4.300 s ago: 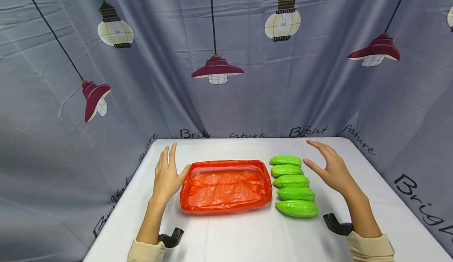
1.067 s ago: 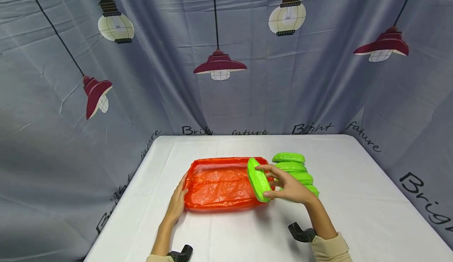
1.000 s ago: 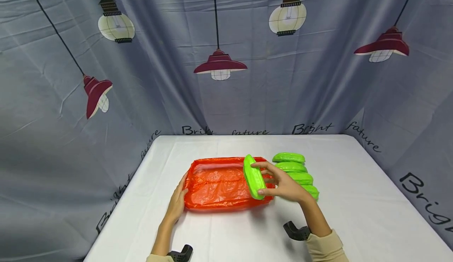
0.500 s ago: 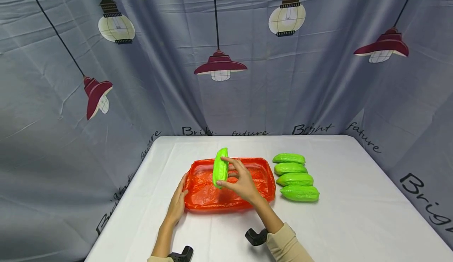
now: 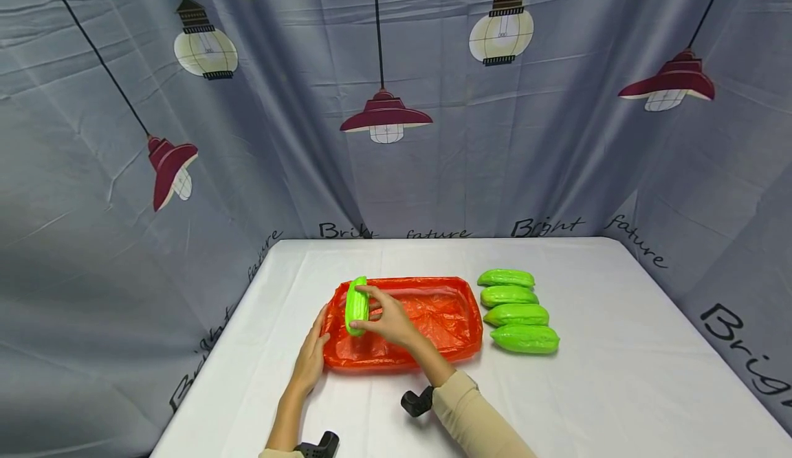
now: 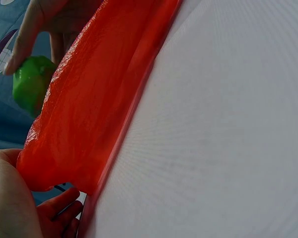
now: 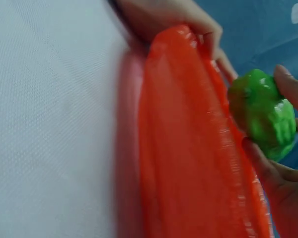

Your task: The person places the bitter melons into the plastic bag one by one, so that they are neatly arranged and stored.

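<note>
A ribbed green bitter melon (image 5: pixel 357 307) is held upright over the left end of a shallow tray covered in red plastic (image 5: pixel 433 358). My right hand (image 5: pixel 388 317) pinches it, thumb at the lower end and fingers near the top. The right wrist view shows the bitter melon (image 7: pixel 263 111) end-on between thumb and fingers, above the rim. My left hand (image 5: pixel 309 355) rests against the tray's left end with its fingers extended along the outside. In the left wrist view, the red wall hides part of the left hand (image 6: pixel 20 198).
Several more bitter melons (image 5: pixel 524 339) lie in a column just right of the tray on the white tablecloth (image 5: pixel 606 389). A grey curtain (image 5: pixel 272 135) printed with lamps surrounds the table. Black wrist cameras (image 5: pixel 417 401) sit on both wrists.
My right hand has carried the bitter melon leftward from the tray's right edge to its left end, lowering it lately. The left hand has stayed at the tray this past second.
</note>
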Tool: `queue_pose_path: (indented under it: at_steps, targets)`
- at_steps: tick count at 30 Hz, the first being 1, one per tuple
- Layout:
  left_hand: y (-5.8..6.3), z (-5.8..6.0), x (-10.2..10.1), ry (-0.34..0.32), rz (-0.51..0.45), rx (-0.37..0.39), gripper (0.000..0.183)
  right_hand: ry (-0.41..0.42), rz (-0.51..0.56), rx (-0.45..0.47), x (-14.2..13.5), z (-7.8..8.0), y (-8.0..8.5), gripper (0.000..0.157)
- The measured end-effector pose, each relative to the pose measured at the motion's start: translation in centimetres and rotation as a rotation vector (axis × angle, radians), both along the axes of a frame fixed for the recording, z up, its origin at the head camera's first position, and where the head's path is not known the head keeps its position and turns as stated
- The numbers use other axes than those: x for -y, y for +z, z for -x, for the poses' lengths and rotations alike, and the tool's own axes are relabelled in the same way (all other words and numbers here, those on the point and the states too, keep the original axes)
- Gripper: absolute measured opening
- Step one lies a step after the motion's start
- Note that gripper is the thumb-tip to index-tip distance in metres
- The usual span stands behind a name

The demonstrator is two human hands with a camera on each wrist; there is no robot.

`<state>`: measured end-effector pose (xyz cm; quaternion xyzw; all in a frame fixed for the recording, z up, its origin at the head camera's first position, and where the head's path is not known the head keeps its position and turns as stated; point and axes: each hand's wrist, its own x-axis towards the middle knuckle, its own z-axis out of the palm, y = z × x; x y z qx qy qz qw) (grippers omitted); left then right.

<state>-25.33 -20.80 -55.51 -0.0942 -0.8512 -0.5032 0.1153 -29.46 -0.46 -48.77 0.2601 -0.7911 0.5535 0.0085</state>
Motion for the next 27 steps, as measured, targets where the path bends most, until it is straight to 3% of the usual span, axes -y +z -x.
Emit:
queue_pose_path:
  at_steps: [5, 13, 27]
  targets:
    - [0.0, 0.0, 0.0, 0.006, 0.015, -0.006, 0.056, -0.003, -0.101, 0.062, 0.5, 1.0, -1.5, 0.067]
    - [-0.2, 0.0, 0.0, 0.000, 0.017, -0.026, 0.054, 0.051, -0.118, 0.109, 1.2, 1.5, -2.7, 0.066]
    - [-0.2, -0.1, 0.0, 0.003, 0.018, -0.023, 0.053, 0.038, -0.235, 0.011, 2.0, 0.8, -3.1, 0.067]
